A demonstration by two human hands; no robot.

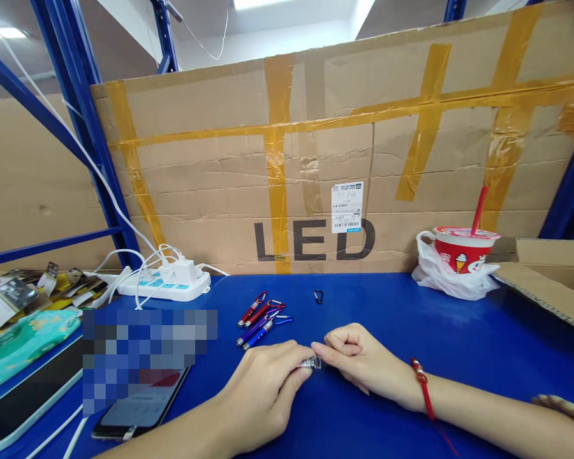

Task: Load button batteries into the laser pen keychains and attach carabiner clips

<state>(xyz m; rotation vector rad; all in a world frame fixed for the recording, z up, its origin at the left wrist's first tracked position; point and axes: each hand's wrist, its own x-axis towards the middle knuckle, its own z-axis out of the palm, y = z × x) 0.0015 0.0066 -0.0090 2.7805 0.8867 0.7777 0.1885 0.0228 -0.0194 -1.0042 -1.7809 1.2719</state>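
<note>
My left hand (268, 389) pinches a small silvery piece with a clear end (312, 363) between thumb and forefinger; most of it is hidden by the fingers. Close by on the right, my right hand (358, 357) is closed, its fingers curled and one fingertip at the end of that piece. Whether it holds something small I cannot make out. Beyond my left hand lie several slim keychain flashlights with carabiner clips, among them a red flashlight (251, 310) and a blue flashlight (259, 334). A loose black carabiner (318, 297) rests on the blue table (377, 299) farther back.
On the left are a white power strip (165, 284) with cables, a phone (143, 408), another dark-screened device (33, 395) and a heap of packages (43, 290). A red cup (463, 252) in a plastic bag stands back right. Cardboard (210, 191) walls the back edge.
</note>
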